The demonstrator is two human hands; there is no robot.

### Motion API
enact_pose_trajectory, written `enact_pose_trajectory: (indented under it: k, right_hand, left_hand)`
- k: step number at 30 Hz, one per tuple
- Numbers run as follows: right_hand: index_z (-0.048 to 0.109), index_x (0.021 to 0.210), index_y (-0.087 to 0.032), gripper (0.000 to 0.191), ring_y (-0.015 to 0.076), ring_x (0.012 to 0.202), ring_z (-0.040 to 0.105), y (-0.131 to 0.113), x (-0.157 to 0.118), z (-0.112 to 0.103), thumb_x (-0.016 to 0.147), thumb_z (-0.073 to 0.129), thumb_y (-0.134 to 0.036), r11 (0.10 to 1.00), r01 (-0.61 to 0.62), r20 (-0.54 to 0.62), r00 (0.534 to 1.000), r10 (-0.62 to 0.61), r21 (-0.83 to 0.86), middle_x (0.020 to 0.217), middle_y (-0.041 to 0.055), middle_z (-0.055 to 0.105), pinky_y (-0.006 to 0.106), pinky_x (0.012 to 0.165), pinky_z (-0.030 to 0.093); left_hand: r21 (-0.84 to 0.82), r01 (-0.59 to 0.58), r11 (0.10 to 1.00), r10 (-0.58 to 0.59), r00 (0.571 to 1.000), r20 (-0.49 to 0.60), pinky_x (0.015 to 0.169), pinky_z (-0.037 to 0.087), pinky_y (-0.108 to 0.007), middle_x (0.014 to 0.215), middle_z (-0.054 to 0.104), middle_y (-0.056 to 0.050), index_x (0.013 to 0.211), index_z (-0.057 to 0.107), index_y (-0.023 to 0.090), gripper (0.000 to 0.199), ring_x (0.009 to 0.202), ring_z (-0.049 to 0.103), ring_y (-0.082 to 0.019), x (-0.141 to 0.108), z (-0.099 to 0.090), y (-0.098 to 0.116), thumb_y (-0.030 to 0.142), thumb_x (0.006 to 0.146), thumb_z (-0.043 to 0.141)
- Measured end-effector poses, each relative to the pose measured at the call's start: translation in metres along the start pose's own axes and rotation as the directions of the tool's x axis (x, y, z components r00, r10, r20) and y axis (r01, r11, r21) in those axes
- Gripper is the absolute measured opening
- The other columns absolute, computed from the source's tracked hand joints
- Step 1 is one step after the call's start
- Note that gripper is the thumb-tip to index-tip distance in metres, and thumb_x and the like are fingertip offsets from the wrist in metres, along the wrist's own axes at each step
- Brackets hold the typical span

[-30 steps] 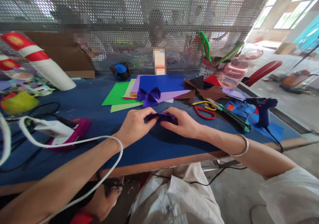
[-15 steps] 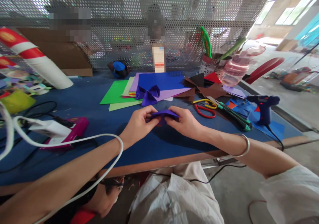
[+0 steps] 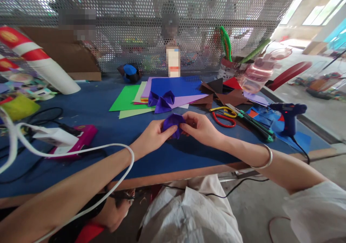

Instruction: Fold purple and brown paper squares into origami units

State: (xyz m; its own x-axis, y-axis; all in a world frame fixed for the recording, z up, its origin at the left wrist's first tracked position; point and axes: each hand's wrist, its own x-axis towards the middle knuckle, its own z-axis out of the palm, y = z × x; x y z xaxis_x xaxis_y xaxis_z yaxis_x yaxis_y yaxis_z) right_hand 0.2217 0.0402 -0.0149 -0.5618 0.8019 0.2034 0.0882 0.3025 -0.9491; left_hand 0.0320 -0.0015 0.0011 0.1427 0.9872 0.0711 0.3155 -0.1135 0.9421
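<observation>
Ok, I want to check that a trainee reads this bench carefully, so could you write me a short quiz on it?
1. True or false: the left hand and the right hand both hold the folded purple paper.
2. Which lies furthest right on the table?
a) the green sheet
b) the glue gun
c) the red-and-white tube
3. Fill the gap: the large sheet on top of the paper stack is ____.

Key: 1 true; 2 b; 3 blue.

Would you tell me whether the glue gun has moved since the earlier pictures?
No; the glue gun holds the same place on the table, beside the cutter.
</observation>
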Motion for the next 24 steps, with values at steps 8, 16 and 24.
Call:
enact_pose_trajectory:
  k: [8, 16, 24]
  right_hand:
    - [0.054, 0.120, -0.020, 0.028, 0.0136, 0.074, 0.066, 0.001, -0.004, 0.001, 0.092, 0.058, -0.023, 0.992, 0.102, 0.010, 0.995, -0.102, -0.069, 0.088, 0.0013, 0.068, 0.027, 0.065, 0.057]
    - [0.068, 0.113, -0.024, 0.023, 0.0241, 0.112, 0.058, -0.004, -0.007, -0.007, 0.092, 0.066, -0.017, 0.523, 0.538, 0.143, 0.775, -0.615, -0.661, 0.123, 0.0114, 0.058, 0.042, 0.090, 0.056]
    - [0.077, 0.095, -0.023, 0.017, 0.0204, 0.102, 0.059, -0.008, -0.008, -0.010, 0.100, 0.061, -0.025, 0.366, 0.576, 0.179, 0.679, -0.712, -0.731, 0.110, 0.0085, 0.066, 0.036, 0.083, 0.054]
  left_hand:
    - [-0.168, 0.084, 0.982, -0.095, 0.994, -0.056, 0.053, 0.046, -0.024, 0.061, 0.065, 0.001, 0.071, 0.069, 0.017, 0.034, 0.054, 0.054, -0.012, 0.002, -0.005, 0.004, 0.047, 0.064, 0.084]
    - [-0.365, 0.208, 0.907, -0.230, 0.973, -0.015, 0.054, 0.051, -0.026, 0.067, 0.069, -0.003, 0.074, 0.072, 0.016, 0.033, 0.056, 0.060, -0.013, 0.004, -0.009, 0.004, 0.040, 0.057, 0.087]
    - [-0.401, 0.221, 0.889, -0.227, 0.973, 0.032, 0.057, 0.053, -0.027, 0.068, 0.071, -0.003, 0.077, 0.075, 0.015, 0.029, 0.059, 0.064, -0.015, 0.000, -0.003, 0.004, 0.032, 0.056, 0.086]
